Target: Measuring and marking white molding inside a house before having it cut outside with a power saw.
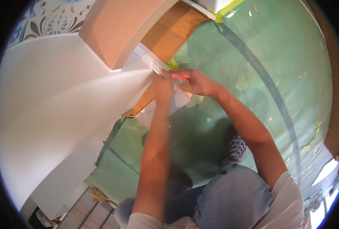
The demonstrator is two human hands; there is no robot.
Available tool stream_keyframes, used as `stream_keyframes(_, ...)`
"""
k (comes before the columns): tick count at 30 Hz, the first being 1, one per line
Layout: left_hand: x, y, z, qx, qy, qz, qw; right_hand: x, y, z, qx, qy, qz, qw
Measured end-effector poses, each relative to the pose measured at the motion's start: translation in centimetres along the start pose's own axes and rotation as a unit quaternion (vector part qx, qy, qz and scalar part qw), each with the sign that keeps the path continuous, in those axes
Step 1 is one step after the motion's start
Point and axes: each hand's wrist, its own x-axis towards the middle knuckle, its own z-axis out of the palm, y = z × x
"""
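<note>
A pale, ridged trim strip [149,58] runs along the foot of the white wall, and its near end meets my left hand [162,88]. The fingers of that hand are closed at the strip's end. Just to the right, my right hand [200,83] holds a slim red pencil [181,78], its tip pointing toward the left hand. The pencil's exact kind is hard to make out. Under both hands lies a flat white piece [181,101], partly covered by them.
A white wall panel [62,103] fills the left, with a peach-coloured wall end [116,30] beyond. Green protective sheeting [284,49] covers the floor, with a dark tape line [266,78] across it. Bare wood flooring [175,28] shows at the far side, near yellow tape [173,64].
</note>
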Motion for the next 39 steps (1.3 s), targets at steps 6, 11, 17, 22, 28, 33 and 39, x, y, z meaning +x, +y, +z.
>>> stream_keyframes(6, -0.9, 1.2, 0.2, 0.023, 0.018, -0.018, 0.999, -0.4, -3.6, -0.9, 0.220, 0.278, 0.073, 0.932)
stream_keyframes(11, -0.6, 1.0, 0.7, 0.027, 0.031, -0.017, 0.999, -0.2, -5.4, -0.6, 0.180, 0.229, 0.162, 0.943)
stream_keyframes(17, -0.6, 0.9, 0.8, -0.021, 0.016, 0.035, 0.999, 1.6, -5.2, 3.2, 0.245, 0.296, 0.101, 0.918)
stream_keyframes(22, -0.8, 0.0, 1.5, -0.023, 0.029, 0.061, 0.997, 3.0, -5.5, 4.1, 0.218, 0.315, 0.147, 0.912)
stream_keyframes(28, -1.0, 0.2, 0.7, -0.019, 0.025, 0.106, 0.994, 4.4, -6.1, 4.8, 0.114, 0.308, 0.150, 0.933)
stream_keyframes(33, -0.8, 0.0, 1.5, -0.027, 0.052, 0.094, 0.994, 4.6, -5.3, 5.3, 0.069, 0.325, 0.121, 0.935)
stream_keyframes(39, -0.7, -1.2, 1.5, 0.007, 0.067, 0.157, 0.985, 5.0, -5.2, 5.5, 0.032, 0.311, 0.097, 0.945)
